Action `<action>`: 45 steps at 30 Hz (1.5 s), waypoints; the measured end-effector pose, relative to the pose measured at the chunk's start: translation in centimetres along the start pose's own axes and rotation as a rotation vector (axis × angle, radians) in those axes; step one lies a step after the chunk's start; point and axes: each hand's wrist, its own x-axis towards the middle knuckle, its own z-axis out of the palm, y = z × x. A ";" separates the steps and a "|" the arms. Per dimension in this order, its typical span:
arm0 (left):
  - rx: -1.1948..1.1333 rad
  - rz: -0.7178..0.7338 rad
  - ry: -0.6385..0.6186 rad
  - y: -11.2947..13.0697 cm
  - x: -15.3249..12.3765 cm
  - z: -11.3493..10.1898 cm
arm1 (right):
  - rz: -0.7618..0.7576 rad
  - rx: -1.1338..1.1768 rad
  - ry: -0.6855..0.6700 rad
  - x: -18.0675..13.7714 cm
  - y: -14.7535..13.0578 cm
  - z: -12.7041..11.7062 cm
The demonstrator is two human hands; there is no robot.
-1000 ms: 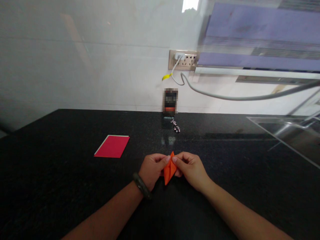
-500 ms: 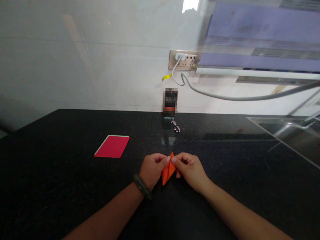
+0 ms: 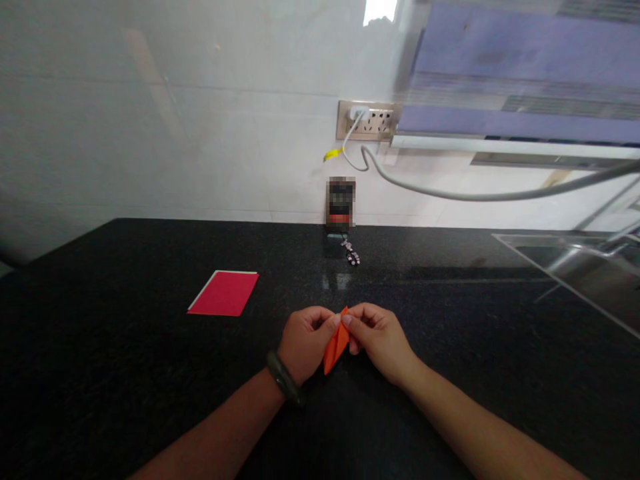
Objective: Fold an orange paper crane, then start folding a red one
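On the counter (image 3: 150,373), a stack of red paper (image 3: 223,293) lies at the left, and next the left hand (image 3: 304,341) pinches the orange folded paper (image 3: 336,349) near its far tip. Its long axis slants, one point away and slightly right, the other toward the person. The right hand (image 3: 383,340) pinches the opposite edge; the step looks like working a fold, so the next move probably calls for steady thumb pressure.

Matt orange paper (image 3: 335,349); glossy black counter (image 3: 440,317); smooth, shiny wall tiles (image 3: 225,150); metal sink (image 3: 600,280).
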 end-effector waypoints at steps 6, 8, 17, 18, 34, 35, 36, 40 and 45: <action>0.052 0.022 -0.017 0.0 -0.1 0.0 | 0.007 0.029 -0.032 0.0 0.0 -0.1; 0.084 0.031 -0.044 0.0 -0.1 0.0 | 0.007 0.042 -0.053 0.0 0.0 -0.1; 0.095 0.055 -0.121 0.1 -0.3 -0.2 | 0.002 0.036 -0.028 0.1 0.1 -0.2; 0.096 0.052 -0.110 0.1 -0.3 -0.2 | 0.003 0.044 -0.036 0.2 0.1 -0.3; -0.186 -0.153 -0.173 0.4 0.0 0.2 | -0.151 -0.023 0.157 0.4 0.0 -0.8; -0.176 -0.134 -0.163 0.5 0.0 0.2 | -0.155 -0.028 0.164 0.4 0.0 -0.7; -0.166 -0.120 -0.147 0.5 0.0 0.1 | -0.157 -0.031 0.170 0.4 0.0 -0.7; -0.148 -0.132 -0.055 0.6 -0.1 0.2 | -0.159 -0.031 0.189 0.3 0.0 -0.5; -0.208 -0.149 -0.066 0.7 -0.2 0.4 | -0.165 -0.022 0.214 0.5 0.0 -0.7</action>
